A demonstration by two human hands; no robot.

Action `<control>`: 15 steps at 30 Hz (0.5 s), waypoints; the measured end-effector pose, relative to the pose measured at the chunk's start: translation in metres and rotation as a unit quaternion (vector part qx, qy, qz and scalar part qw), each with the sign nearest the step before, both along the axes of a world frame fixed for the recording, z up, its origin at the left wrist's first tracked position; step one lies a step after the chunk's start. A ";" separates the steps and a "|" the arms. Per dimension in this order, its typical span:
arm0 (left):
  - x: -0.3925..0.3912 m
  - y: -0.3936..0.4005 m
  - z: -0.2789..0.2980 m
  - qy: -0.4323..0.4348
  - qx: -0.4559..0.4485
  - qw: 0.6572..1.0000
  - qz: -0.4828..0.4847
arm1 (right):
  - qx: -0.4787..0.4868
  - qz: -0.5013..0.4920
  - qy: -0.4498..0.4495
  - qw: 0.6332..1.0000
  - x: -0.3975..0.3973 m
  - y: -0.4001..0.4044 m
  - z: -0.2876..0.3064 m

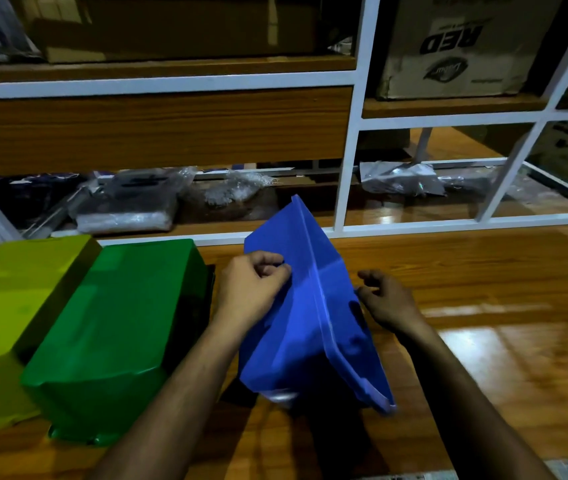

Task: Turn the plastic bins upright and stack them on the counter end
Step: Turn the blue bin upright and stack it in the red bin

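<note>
Three plastic bins sit on a glossy wooden counter (483, 306) beneath a white-framed shelf unit (352, 161). Blue bin (310, 323), at centre, is tipped up on its side, rim edge running diagonally toward the camera, one end low near the counter's front edge. Left hand (251, 289) grips the blue bin's left wall w/ fingers curled over and pinching the plastic. Right hand (390, 299) is at the bin's right wall by an oval handle slot; fingers loosely curled, tips just at the plastic, but can't tell if they actually hold it. Green bin (120, 341) lies upside down just left of the left forearm, base up. Yellow-green bin (9, 306), also inverted, sits directly beside the green one, the two touching or nearly so. Shelf behind the counter holds clear-plastic-wrapped packets (130, 202); upper right compartment has a cardboard carton (455, 46) printed "RED", upside down. Image blurred at right edge.
</note>
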State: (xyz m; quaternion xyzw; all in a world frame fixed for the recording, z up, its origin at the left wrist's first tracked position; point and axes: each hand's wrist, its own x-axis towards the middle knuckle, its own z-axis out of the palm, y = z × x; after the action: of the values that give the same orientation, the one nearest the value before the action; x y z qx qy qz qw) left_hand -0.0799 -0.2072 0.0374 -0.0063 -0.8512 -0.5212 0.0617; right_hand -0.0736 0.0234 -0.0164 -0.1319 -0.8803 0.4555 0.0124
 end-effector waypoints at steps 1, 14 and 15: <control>0.000 0.000 0.000 -0.002 0.000 1.000 0.001 | 0.007 -0.011 -0.026 1.000 0.000 0.003 -0.009; -0.009 -0.020 -0.002 -0.061 0.071 0.995 -0.044 | -0.153 -0.051 -0.066 0.985 0.003 0.015 -0.030; -0.009 -0.021 -0.002 -0.085 0.125 0.987 -0.044 | -0.158 -0.049 -0.061 0.984 0.003 0.018 -0.028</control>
State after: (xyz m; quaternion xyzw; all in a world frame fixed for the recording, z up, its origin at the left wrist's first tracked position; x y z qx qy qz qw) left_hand -0.0889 -0.2282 0.0354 0.0087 -0.7804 -0.6243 -0.0338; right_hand -0.0711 0.0409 -0.0440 -0.2033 -0.7885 0.5791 -0.0403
